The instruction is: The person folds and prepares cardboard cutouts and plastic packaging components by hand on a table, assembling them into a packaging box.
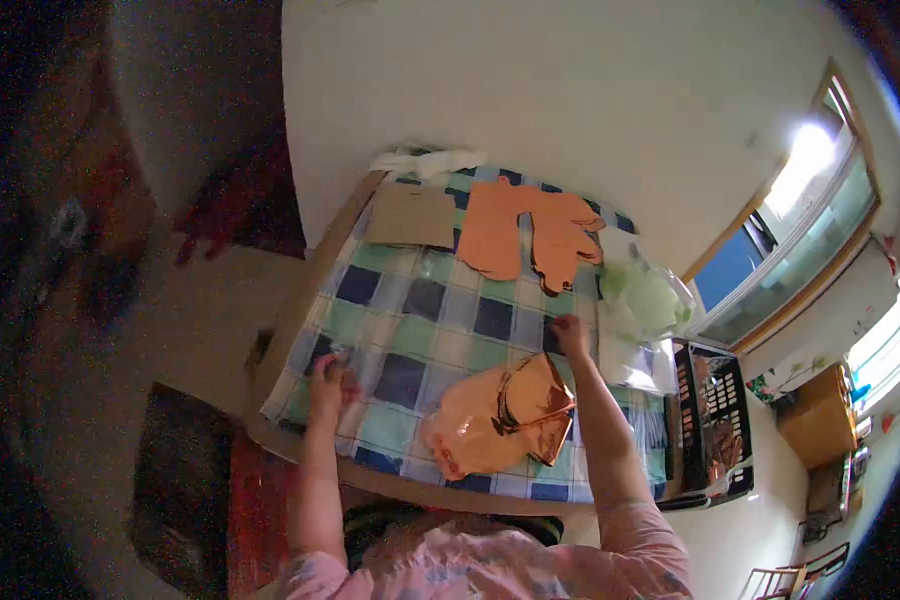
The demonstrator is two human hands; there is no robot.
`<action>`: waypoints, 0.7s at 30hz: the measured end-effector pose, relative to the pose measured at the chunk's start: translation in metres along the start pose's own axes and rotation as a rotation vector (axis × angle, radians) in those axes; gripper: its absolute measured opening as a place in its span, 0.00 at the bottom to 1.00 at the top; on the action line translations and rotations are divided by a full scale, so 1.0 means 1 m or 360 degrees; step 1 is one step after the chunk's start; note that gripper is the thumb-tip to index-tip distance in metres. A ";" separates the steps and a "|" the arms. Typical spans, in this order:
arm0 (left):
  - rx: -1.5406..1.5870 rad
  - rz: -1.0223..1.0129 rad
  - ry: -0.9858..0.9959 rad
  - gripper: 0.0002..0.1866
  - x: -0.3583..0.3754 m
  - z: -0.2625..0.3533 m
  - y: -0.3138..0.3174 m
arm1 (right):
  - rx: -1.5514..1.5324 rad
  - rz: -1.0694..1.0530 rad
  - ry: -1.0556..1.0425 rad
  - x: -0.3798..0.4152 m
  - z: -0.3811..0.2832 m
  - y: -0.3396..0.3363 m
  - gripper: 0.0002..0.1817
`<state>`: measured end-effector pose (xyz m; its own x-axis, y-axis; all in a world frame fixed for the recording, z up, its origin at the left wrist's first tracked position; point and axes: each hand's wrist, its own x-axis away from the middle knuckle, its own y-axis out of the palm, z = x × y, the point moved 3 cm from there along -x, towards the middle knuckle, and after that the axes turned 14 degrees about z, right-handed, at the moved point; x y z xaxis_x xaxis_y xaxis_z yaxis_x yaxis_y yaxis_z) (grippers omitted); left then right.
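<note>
My left hand (332, 387) is over the left part of the checkered cloth (395, 345), its fingers curled. A faint shine like clear plastic shows beside its fingertips, but I cannot make out what it holds. My right hand (572, 336) is farther to the right with fingers drawn together. Anything in them is too small to tell. Just below it, a folded orange piece with dark edges (545, 405) lies beside a clear plastic bag with orange contents (470, 425). Beyond my right hand, flat orange cut-out pieces (560, 235) are spread out.
A brown cardboard sheet (410, 217) lies at the back left, near a white cloth (430, 162). A pale green plastic bag (645, 300) is on the right. Beside the table stands a black basket (685, 410). A wall borders the back; a dark chair (180, 480) is at left.
</note>
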<state>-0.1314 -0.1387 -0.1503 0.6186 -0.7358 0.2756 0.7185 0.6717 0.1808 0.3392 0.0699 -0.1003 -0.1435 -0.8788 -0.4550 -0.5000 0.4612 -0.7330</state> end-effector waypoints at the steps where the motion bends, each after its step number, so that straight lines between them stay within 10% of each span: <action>1: -0.0003 -0.0032 -0.0020 0.12 0.009 0.008 0.000 | 0.0035 0.0015 -0.0079 -0.002 -0.001 0.001 0.13; 7: -0.0003 0.0074 -0.0014 0.13 0.017 0.010 0.004 | -0.0161 -0.0061 0.0033 -0.011 0.049 0.031 0.08; 10: -0.0198 0.0058 0.0403 0.12 0.014 0.012 -0.002 | -0.0136 -0.0041 -0.0175 -0.011 -0.016 0.020 0.06; 12: 0.0025 0.0027 0.0045 0.12 0.009 -0.002 -0.001 | -0.0284 -0.0149 -0.0024 0.003 -0.118 -0.021 0.02; 13: 0.0056 0.0032 0.0060 0.12 0.011 -0.004 -0.001 | -0.1124 -0.0338 0.0165 0.014 -0.114 0.004 0.03; 15: 0.0108 0.0035 0.0098 0.12 0.011 -0.005 -0.001 | -0.1416 -0.0611 -0.0178 0.043 -0.145 0.014 0.07; 21: -0.0091 0.0037 0.0299 0.09 0.034 0.029 0.006 | -0.0223 -0.1254 -0.1289 0.121 -0.243 -0.039 0.17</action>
<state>-0.1153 -0.1575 -0.1119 0.6800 -0.7267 0.0972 0.7167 0.6868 0.1213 0.1336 -0.0844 -0.0040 0.8211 -0.5573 -0.1231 -0.3054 -0.2468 -0.9197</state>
